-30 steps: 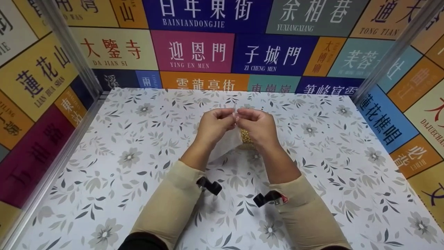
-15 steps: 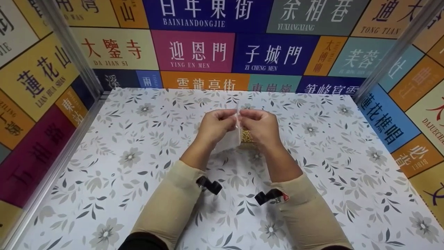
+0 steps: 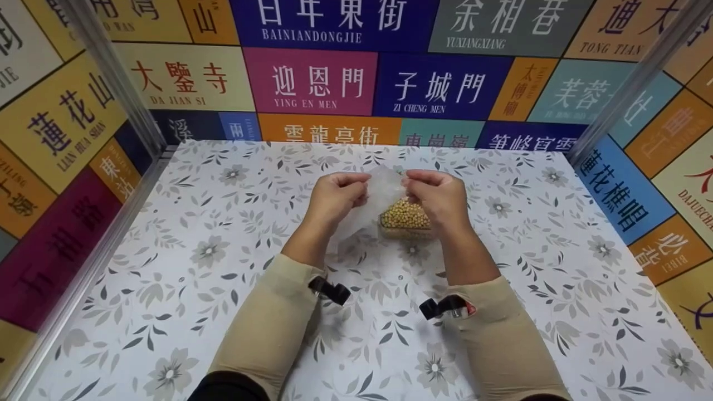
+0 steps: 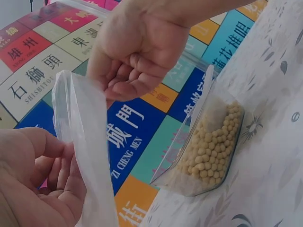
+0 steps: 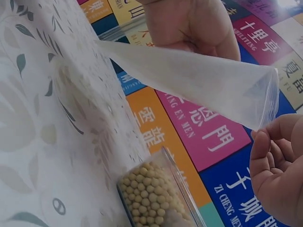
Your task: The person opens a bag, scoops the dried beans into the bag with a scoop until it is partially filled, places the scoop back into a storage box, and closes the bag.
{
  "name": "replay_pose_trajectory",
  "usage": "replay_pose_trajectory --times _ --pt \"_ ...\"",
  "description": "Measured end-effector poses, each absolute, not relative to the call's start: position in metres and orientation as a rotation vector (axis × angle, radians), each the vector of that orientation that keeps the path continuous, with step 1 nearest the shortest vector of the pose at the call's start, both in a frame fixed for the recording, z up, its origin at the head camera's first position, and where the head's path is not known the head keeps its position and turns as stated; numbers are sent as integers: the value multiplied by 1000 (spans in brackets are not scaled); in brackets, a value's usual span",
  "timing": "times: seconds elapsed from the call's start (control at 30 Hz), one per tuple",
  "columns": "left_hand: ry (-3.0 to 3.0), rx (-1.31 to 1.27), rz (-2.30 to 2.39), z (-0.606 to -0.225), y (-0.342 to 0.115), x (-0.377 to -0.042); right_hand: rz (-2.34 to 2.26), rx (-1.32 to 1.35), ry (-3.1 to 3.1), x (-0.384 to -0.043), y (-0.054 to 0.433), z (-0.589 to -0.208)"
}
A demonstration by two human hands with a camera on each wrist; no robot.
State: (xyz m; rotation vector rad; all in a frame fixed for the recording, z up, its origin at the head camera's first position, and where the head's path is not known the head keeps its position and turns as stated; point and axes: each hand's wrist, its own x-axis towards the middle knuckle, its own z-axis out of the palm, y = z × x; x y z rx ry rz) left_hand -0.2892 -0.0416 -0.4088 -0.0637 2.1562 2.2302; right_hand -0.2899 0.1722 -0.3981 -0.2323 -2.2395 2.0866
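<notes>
A thin, translucent plastic bag (image 3: 383,181) is stretched between both hands above the table. My left hand (image 3: 336,200) pinches one side of its mouth between thumb and fingers. At the opposite side of the rim, the right hand (image 3: 437,195) pinches the bag's edge, as the right wrist view also shows. The bag (image 5: 199,85) hangs limp, and nothing shows inside it. Just beyond and below the right hand stands a clear box (image 4: 189,191) filled with round yellow soybeans (image 4: 210,151). A pale, blurry object (image 4: 215,113) lies on the beans. The right forearm side hides part of the box in the head view.
A white tabletop (image 3: 223,312) with a grey leaf and flower print lies under everything. Colourful panels with printed characters (image 3: 317,83) stand behind and on both sides, with metal posts at the corners. A small black wrist camera (image 3: 331,291) is strapped to each sleeve.
Both hands have moved apart from close together, left hand to the left and right hand to the right. The bag's mouth is spread wider, and more of the soybean box shows.
</notes>
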Motion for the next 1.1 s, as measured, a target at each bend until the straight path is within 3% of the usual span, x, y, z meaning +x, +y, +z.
replay_pose_trajectory --times 0.33,1.1 --pt "2128 -101 2237 -408 -57 -297 2145 -304 -2237 -294 188 -393" --pt "2379 279 1964 -414 -40 -288 2004 -196 -2291 -288 178 -396"
